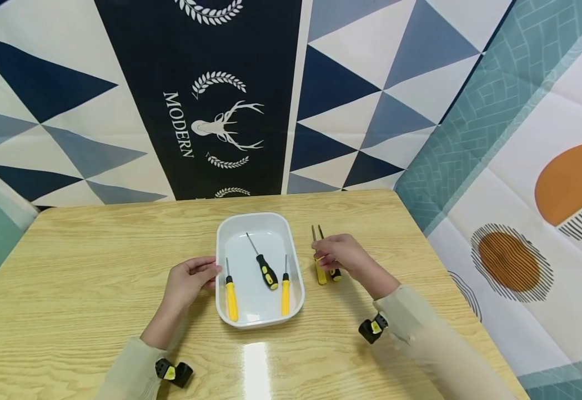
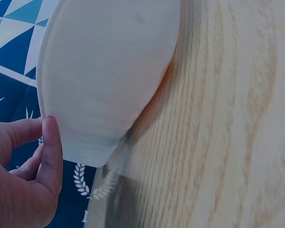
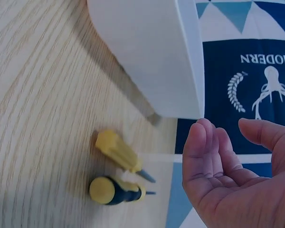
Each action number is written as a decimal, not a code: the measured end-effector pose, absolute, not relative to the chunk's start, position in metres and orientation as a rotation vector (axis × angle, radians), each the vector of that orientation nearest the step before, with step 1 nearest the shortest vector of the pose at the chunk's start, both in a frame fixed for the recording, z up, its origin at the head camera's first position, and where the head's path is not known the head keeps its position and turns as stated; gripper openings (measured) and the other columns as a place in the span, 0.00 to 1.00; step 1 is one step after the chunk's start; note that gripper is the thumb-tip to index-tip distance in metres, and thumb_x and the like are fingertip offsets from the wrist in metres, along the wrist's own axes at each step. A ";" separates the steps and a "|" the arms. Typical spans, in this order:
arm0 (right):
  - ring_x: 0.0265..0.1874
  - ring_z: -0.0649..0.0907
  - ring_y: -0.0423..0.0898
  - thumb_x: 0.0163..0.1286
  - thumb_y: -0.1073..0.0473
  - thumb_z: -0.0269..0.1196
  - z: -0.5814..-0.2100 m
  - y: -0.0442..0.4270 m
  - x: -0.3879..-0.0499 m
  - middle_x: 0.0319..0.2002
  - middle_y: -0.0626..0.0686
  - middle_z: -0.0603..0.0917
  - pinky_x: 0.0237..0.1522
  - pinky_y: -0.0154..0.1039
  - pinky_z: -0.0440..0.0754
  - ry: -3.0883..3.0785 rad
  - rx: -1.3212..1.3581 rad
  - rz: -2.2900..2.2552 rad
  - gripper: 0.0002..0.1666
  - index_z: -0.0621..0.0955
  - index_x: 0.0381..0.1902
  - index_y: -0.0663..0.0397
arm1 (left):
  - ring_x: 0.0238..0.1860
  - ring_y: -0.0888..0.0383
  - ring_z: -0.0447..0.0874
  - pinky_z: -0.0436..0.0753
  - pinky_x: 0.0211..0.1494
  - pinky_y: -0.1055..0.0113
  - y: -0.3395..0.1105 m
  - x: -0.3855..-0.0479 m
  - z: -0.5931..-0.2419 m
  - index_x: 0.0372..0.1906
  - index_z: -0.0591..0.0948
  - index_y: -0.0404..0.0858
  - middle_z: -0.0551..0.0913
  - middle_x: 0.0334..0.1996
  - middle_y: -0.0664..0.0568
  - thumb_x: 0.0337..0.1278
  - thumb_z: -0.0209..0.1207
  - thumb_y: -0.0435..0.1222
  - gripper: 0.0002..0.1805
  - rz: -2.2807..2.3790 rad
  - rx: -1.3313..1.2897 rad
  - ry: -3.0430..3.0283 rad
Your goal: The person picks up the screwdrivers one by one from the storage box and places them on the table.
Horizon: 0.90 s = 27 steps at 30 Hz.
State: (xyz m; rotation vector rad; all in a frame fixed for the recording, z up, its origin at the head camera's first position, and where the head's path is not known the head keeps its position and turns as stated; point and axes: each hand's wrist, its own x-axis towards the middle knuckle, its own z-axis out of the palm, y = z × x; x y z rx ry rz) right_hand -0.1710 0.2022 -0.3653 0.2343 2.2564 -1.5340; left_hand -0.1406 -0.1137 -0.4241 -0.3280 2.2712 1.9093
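My left hand pinches the left rim of a white tray between thumb and fingers; the left wrist view shows this grip from the side. Inside the tray lie a black-and-yellow screwdriver and two yellow-handled screwdrivers, one at the left, another at the right. My right hand hovers over two more screwdrivers beside the tray, one yellow and one black and yellow. Its thumb stands apart from the loosely bent fingers, and nothing is between them.
The wooden table backs onto a patterned wall cloth. Another patterned cloth hangs along the right side. A black wrist camera is strapped to the left sleeve, and a second one to the right sleeve.
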 end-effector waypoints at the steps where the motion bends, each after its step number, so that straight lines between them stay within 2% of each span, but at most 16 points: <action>1: 0.26 0.80 0.40 0.68 0.55 0.57 -0.365 0.201 -0.171 0.34 0.56 0.81 0.35 0.34 0.86 2.256 0.232 -1.530 0.25 0.75 0.52 0.73 | 0.31 0.67 0.82 0.87 0.42 0.67 -0.114 -0.140 -0.424 0.54 0.77 0.31 0.82 0.43 0.45 0.57 0.62 0.36 0.21 1.909 -0.331 2.270; 7: 0.28 0.82 0.42 0.67 0.55 0.58 -0.365 0.193 -0.170 0.35 0.55 0.81 0.36 0.36 0.86 2.245 0.241 -1.523 0.24 0.75 0.53 0.70 | 0.32 0.66 0.82 0.87 0.43 0.65 -0.114 -0.141 -0.426 0.54 0.77 0.32 0.82 0.44 0.44 0.57 0.61 0.35 0.20 1.901 -0.339 2.271; 13: 0.26 0.82 0.41 0.66 0.55 0.59 -0.366 0.186 -0.169 0.32 0.55 0.82 0.37 0.37 0.87 2.236 0.215 -1.540 0.24 0.76 0.51 0.70 | 0.31 0.66 0.82 0.87 0.42 0.66 -0.114 -0.140 -0.426 0.54 0.77 0.31 0.82 0.43 0.44 0.57 0.61 0.35 0.20 1.918 -0.325 2.268; 19: 0.23 0.81 0.39 0.65 0.56 0.59 -0.370 0.177 -0.169 0.28 0.52 0.81 0.33 0.35 0.86 2.212 0.199 -1.558 0.22 0.77 0.48 0.70 | 0.31 0.66 0.82 0.87 0.40 0.67 -0.114 -0.140 -0.427 0.53 0.77 0.30 0.83 0.40 0.47 0.56 0.62 0.35 0.21 1.942 -0.329 2.265; 27: 0.21 0.80 0.40 0.65 0.57 0.59 -0.371 0.163 -0.167 0.26 0.52 0.81 0.29 0.31 0.85 2.158 0.206 -1.570 0.21 0.77 0.47 0.72 | 0.31 0.66 0.82 0.87 0.42 0.67 -0.115 -0.141 -0.426 0.54 0.77 0.31 0.82 0.43 0.44 0.57 0.61 0.35 0.20 1.919 -0.329 2.262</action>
